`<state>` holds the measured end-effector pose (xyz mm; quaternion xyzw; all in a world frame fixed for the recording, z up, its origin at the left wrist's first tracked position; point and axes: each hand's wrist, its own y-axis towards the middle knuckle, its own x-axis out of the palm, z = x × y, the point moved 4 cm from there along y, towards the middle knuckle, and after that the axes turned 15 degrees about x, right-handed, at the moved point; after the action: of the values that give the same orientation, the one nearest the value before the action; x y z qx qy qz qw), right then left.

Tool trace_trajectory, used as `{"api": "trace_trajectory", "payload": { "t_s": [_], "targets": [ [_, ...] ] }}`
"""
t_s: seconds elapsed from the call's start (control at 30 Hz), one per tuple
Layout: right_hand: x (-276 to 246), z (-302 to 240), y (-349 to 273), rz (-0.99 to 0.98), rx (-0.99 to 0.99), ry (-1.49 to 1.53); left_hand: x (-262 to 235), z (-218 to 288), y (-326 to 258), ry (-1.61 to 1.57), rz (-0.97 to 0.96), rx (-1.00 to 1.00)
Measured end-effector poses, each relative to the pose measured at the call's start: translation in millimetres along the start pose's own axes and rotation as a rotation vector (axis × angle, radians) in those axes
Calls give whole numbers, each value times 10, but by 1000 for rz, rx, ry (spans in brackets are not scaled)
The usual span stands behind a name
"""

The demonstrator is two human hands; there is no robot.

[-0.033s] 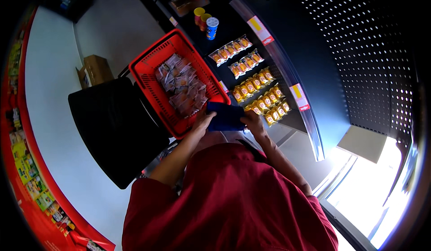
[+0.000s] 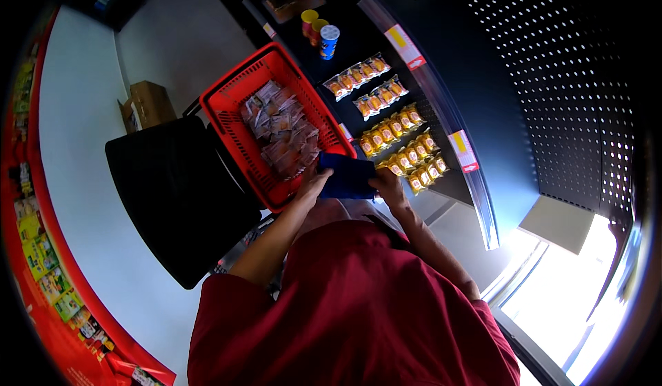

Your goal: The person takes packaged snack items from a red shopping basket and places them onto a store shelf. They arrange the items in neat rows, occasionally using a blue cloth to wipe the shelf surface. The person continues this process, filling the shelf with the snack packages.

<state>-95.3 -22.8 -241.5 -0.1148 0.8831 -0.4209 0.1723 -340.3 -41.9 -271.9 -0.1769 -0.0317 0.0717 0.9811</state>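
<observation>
"Blue, that cloth-like piece (image 2: 348, 177): where is it?"

"Stretched between the hands, before the maroon shirt (image 2: 352, 296). The left hand (image 2: 314, 182) pinches its left edge, the right hand (image 2: 389, 186) its right; both grips look closed, fingertips partly hidden."

"Any room around it?"

"Little. The red basket (image 2: 310, 93)'s rim is right by its upper edge; whether they touch, I can't tell. Yellow snack packs (image 2: 390, 134) lie near the right hand."

Navy item (image 2: 347, 177), red basket (image 2: 233, 98), dark-red shirt (image 2: 358, 303), yellow snack packs (image 2: 392, 134), white-dotted black panel (image 2: 552, 75)
</observation>
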Motion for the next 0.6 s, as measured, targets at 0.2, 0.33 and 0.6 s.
{"api": "trace_trajectory", "payload": {
  "t_s": [0.2, 0.33, 0.6],
  "targets": [
    [252, 211, 566, 52, 204, 85, -169, -787, 404, 317, 92, 217],
    [346, 819, 1116, -39, 461, 111, -160, -688, 353, 493, 12, 360],
    [358, 872, 892, -93, 464, 220, -634, -1914, 427, 623, 201, 195]
  ]
}}
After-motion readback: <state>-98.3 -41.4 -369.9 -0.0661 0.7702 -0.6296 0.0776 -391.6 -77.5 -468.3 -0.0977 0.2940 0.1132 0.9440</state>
